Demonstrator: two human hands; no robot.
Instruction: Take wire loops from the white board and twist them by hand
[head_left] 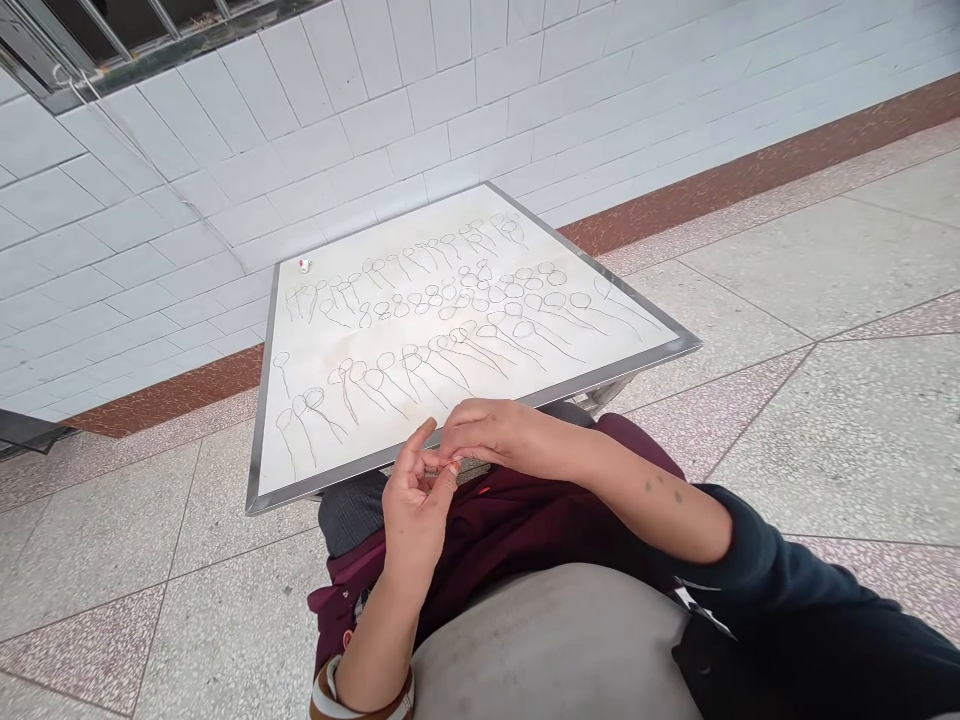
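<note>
My left hand (417, 492) and my right hand (496, 436) meet over my lap, just off the near edge of the table. Thumb and finger of the left hand are pressed together, while another of its fingers points up and away. The right hand's fingers are bunched against the left fingertips. Whatever they pinch is too small and hidden to make out. On the white table (435, 218) beyond lie rows of thin, dark wire-like loops (386, 360), many with long tails. Smaller linked rings (431, 292) form a middle row.
A grey metal rim (261, 420) borders the table. A small white item with red on it (305, 265) sits near the far left corner. Behind is a white tiled wall (480, 110) with a barred window (142, 30). Speckled stone floor (750, 300) surrounds the table.
</note>
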